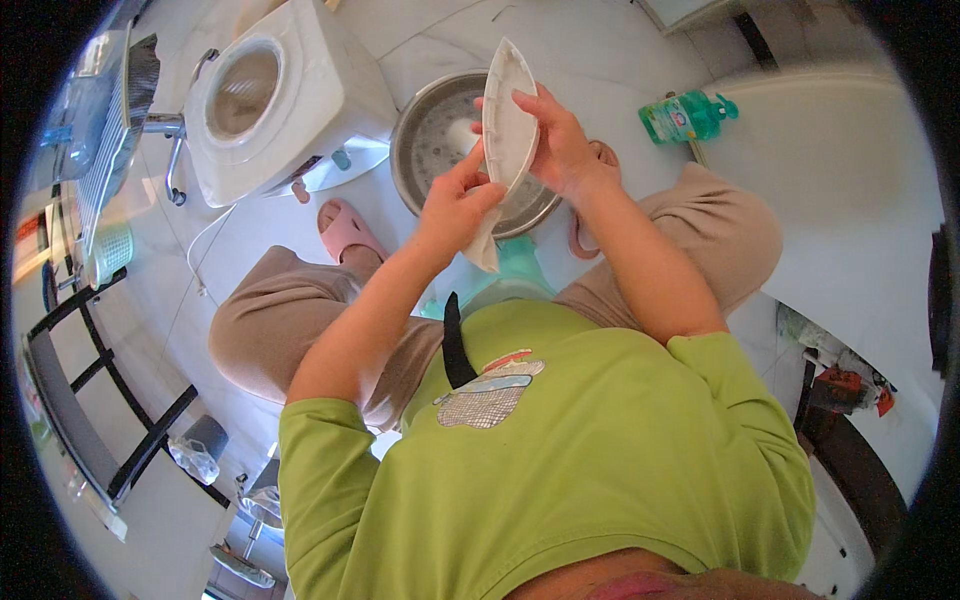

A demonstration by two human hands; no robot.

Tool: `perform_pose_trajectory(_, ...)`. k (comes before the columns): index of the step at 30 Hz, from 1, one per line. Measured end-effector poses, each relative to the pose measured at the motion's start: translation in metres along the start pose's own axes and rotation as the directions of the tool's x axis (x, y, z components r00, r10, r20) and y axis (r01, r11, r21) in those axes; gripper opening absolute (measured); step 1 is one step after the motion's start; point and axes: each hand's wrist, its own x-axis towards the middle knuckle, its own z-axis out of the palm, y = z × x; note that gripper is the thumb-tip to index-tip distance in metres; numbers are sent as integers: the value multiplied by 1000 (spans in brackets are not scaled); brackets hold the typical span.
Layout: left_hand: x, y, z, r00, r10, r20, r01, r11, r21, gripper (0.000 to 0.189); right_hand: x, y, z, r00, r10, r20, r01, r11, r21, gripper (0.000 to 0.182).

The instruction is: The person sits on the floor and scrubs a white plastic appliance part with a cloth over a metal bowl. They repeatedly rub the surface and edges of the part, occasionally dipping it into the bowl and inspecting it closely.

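A leaf-shaped white plastic piece [511, 112] is held up over a round metal basin [403, 161], its ribbed hollow side facing me. My right hand [564, 142] grips its right edge, with the thumb on the inner face and the fingers behind. Near the lower end of the piece, my left hand [459, 201] pinches a crumpled white cloth or wipe [484, 244] whose loose end hangs down. That hand's fingertips reach the left edge of the piece. Cloudy, sudsy-looking liquid shows in the basin, and a pale thing in it is partly hidden.
A white appliance [322, 75] with a round window stands on the tiled floor, left of the basin. To the right, a green pump soap bottle [679, 118] lies on its side. Pink slippers [351, 229] flank the basin, and a pale green plastic stool [517, 259] shows beneath me.
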Motion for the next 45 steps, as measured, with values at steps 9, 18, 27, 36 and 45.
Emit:
perform_pose_trajectory(9,20,-46,-18,927,-325,-185,320,946,-55,58,54,79,-114,886,-39,-461,-225,835,-503,74)
perform_pose_trajectory(18,31,-52,-37,937,-194,-290,189,981,-44,53,99,153,-187,703,-205,-681,-592,362,-720,99)
perform_pose_trajectory(27,41,-54,-38,933,-263,-244,258,965,-53,50,115,133,-132,896,-141,-421,-444,-240,-863,78)
perform_pose_trajectory(36,40,-53,-28,918,-290,-270,282,957,-68,47,107,143,-153,918,-141,-370,-392,-446,-805,75)
perform_pose_trajectory(45,31,-59,-23,955,-149,-256,175,981,84,47,99,105,-135,913,-53,-405,-393,157,-906,82)
